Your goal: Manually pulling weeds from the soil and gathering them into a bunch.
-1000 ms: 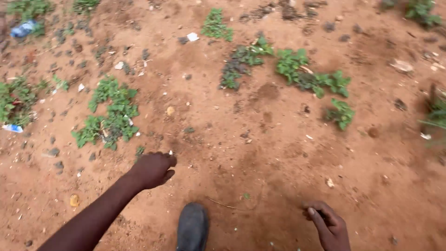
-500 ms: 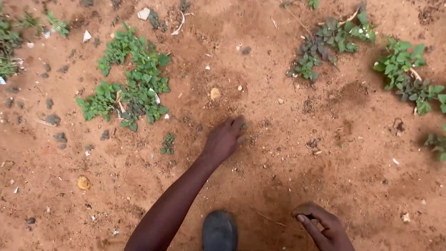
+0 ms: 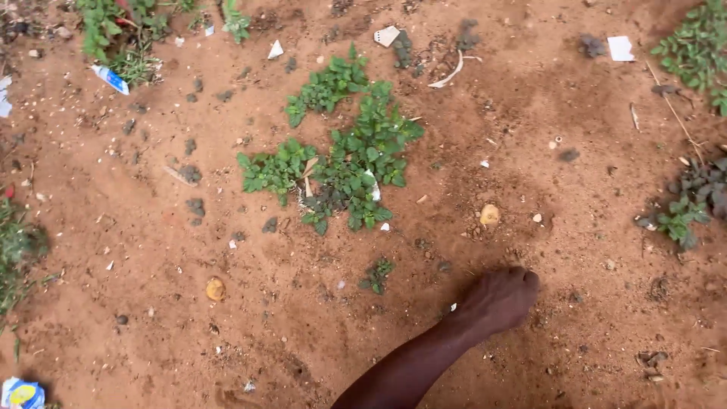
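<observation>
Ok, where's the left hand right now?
In the head view, the left hand is lower right of centre, curled against the red soil, below the small yellowish stone.

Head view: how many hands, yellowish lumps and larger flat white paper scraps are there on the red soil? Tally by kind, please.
Hands: 1, the left hand
Yellowish lumps: 2
Larger flat white paper scraps: 3
Total: 6
</observation>
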